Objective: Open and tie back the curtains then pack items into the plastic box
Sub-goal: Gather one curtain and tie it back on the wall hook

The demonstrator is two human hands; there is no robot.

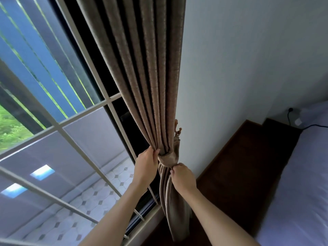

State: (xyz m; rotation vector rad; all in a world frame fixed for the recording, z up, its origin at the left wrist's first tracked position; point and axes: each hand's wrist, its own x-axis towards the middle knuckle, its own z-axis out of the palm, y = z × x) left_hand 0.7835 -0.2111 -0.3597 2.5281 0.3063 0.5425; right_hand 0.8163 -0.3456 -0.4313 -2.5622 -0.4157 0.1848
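Note:
A brown pleated curtain point(142, 77) hangs gathered against the white wall at the window's right side. A matching fabric tie-back point(168, 158) is wrapped around its waist and runs up to a wall hook point(178, 130). My left hand point(145, 166) pinches the curtain folds just left of the tie-back. My right hand point(182, 176) grips the curtain bundle directly below the tie-back, fingers closed on the fabric. No plastic box is in view.
A white window frame with metal bars point(74, 121) fills the left. A dark wooden floor point(236, 174) lies to the right, with a bed in a pale sheet point(301, 183) at the far right. A black cable point(291, 119) is plugged into the wall behind it.

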